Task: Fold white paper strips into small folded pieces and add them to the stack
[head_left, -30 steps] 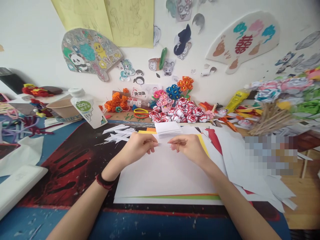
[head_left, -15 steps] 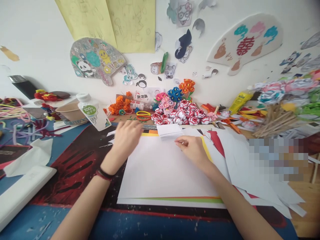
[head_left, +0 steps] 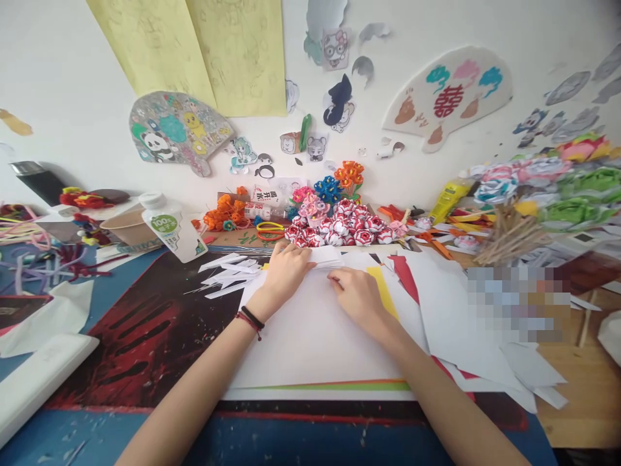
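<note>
A small stack of white paper pieces (head_left: 326, 256) lies at the back of a large white sheet (head_left: 310, 330). My left hand (head_left: 290, 272) is at the stack's left end, fingers bent and closed against it; what its fingertips hold is too small to tell. Just in front of the stack's right end is my right hand (head_left: 354, 291), thumb and fingers pinched together, and whatever may be between them is hidden. White paper strips (head_left: 230, 273) lie in a loose pile to the left of my left hand.
A white bottle (head_left: 172, 226) stands at the back left, near a brown bowl (head_left: 129, 226). Red-and-white paper flowers (head_left: 347, 225) line the back. Loose white sheets (head_left: 460, 310) overlap on the right. A long white box (head_left: 43, 382) lies at the left.
My left hand has moved right onto the stack, uncovering more of the white strips. My right hand has stayed near the stack's right end. The camera view has shifted slightly.
</note>
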{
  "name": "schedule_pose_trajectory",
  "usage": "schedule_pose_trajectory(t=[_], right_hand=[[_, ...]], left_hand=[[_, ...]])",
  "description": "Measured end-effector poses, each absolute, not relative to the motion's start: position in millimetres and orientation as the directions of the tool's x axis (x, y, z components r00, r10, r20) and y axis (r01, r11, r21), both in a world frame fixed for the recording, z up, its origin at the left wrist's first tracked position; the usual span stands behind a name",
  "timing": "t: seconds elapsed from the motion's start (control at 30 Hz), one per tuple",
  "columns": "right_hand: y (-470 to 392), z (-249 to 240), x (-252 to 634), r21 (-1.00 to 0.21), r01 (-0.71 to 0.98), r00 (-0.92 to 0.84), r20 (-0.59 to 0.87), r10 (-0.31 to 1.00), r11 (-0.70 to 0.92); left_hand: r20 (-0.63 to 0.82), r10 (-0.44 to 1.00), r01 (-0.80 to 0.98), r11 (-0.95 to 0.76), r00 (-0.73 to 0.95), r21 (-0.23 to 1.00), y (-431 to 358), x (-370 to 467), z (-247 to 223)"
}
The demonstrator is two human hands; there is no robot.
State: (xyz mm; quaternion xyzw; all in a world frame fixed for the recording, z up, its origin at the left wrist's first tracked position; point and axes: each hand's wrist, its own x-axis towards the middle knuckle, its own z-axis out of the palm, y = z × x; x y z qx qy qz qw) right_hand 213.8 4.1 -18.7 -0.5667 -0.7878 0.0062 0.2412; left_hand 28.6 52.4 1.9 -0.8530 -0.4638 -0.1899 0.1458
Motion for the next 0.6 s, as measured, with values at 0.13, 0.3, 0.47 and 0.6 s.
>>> schedule_pose_trajectory(t=[0.13, 0.3, 0.47, 0.6], right_hand=[[3, -17, 213, -0.295, 0.884, -0.250, 0.357, 0.900, 0.363], [2, -16, 212, -0.283, 0.888, -0.255, 0.356, 0.899, 0.363], [2, -16, 211, -0.266, 0.894, -0.259, 0.347, 0.901, 0.359], [1, -13, 210, -0.253, 0.908, -0.251, 0.307, 0.918, 0.333]], left_hand=[[0.463, 0.738, 0.847, -0.528, 0.491, -0.057, 54, 30, 2], [0.452, 0.761, 0.850, -0.526, 0.465, 0.011, 60, 27, 1], [0.482, 0.776, 0.856, -0.508, 0.407, 0.096, 64, 22, 0], [0.510, 0.748, 0.845, -0.529, 0.425, 0.073, 64, 22, -2]])
